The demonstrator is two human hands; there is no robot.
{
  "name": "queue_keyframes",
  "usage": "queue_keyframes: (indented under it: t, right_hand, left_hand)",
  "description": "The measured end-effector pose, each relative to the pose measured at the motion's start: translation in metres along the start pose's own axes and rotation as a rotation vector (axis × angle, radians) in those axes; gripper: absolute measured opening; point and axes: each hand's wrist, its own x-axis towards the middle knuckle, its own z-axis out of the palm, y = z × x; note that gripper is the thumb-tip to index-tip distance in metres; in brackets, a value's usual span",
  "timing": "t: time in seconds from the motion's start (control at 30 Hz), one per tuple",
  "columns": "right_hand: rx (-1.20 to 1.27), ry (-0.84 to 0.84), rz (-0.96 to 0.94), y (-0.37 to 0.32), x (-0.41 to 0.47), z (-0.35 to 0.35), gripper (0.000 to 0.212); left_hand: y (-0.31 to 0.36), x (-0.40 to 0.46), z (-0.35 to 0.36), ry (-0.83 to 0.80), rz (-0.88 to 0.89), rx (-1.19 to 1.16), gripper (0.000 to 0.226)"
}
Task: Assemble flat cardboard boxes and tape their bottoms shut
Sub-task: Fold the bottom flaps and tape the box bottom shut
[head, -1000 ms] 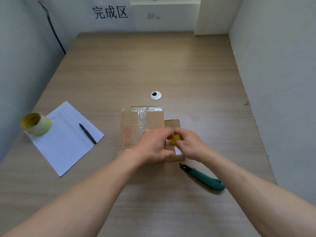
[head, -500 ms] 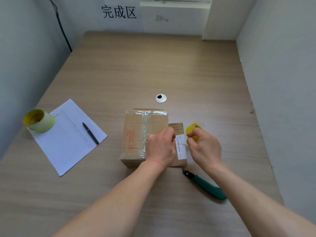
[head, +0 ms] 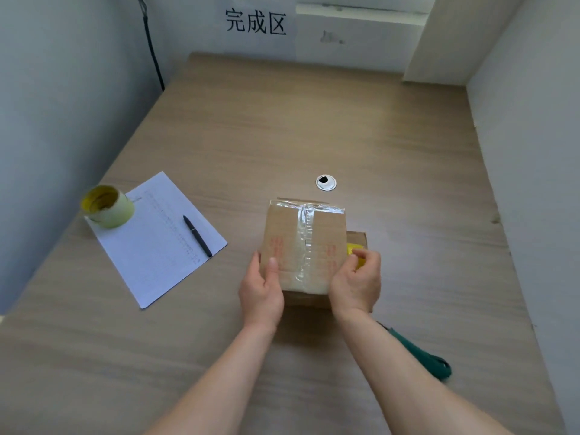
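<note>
Right now the box (head: 304, 246) stands near the middle of the counter (head: 314, 120), taped face up, a clear tape strip (head: 305, 243) running down its seam. The left hand (head: 262, 290) presses the box's left side with straight fingers and the thumb laid on top; the right hand (head: 356, 285) lies against the right side while its fingers pinch a small yellow thing (head: 353, 251), which I cannot identify. A flap (head: 356, 238) sticks out at the far right of the box.

The tape looks wrinkled along the seam, so it could lift if the box is turned or squeezed hard. With the right hand busy pinching, its hold on the box is probably weak, and the box might slip or tilt when lifted. The cutter (head: 422, 356) lies just behind the right forearm near the counter's near right edge; a backward pull of that arm could knock it off. The tape roll (head: 106, 207), paper (head: 150, 243) and pen (head: 197, 235) sit well apart on the left
</note>
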Motion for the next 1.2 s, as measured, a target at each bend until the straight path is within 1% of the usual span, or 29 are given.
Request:
queue_keyframes:
  t: [0.07,0.1,0.2,0.27,0.4,0.5,0.63,0.7,0.8,0.87,1.0,1.2]
  right_hand:
    - [-0.003,0.016,0.044,0.006,0.002,0.003,0.007]
    - [-0.009,0.024,0.031,0.008,0.002,0.005,0.007]
    - [-0.038,0.021,-0.022,0.008,0.002,0.005,0.008]
    - [-0.07,-0.015,-0.048,0.006,0.005,0.0,0.008]
    - [-0.087,-0.136,-0.139,0.01,0.019,-0.023,0.009]
    - [-0.12,-0.183,-0.153,0.018,0.032,-0.051,0.006]
    - [-0.149,-0.2,-0.115,0.029,0.048,-0.088,0.007]
    - [-0.159,-0.174,-0.09,0.035,0.054,-0.104,0.003]
    - [-0.185,-0.109,-0.057,0.044,0.065,-0.124,0.011]
    - [-0.234,-0.078,-0.031,0.052,0.073,-0.135,0.01]
    - [-0.365,-0.064,-0.009,0.069,0.087,-0.151,0.015]
    - [-0.674,-0.121,-0.088,0.095,0.09,-0.167,0.006]
  left_hand:
    - [-0.001,-0.001,0.004,0.017,-0.014,-0.144,0.041]
    - [-0.001,-0.001,0.004,0.015,-0.005,-0.154,0.038]
    - [-0.001,0.002,0.002,-0.001,0.077,-0.012,0.04]
    - [-0.002,0.004,0.001,-0.003,0.109,0.048,0.041]
    - [-0.002,0.005,-0.001,0.003,0.166,0.1,0.035]
    - [-0.004,0.006,-0.001,0.025,0.176,0.117,0.031]
    - [-0.006,0.007,0.0,0.026,0.187,0.133,0.028]
    - [-0.007,0.008,0.0,0.023,0.198,0.138,0.03]
    - [-0.009,0.009,0.0,0.021,0.207,0.139,0.031]
    - [-0.009,0.009,0.0,0.023,0.213,0.146,0.03]
    - [-0.008,0.008,-0.001,0.012,0.211,0.147,0.031]
    - [-0.006,0.008,-0.001,0.001,0.206,0.141,0.029]
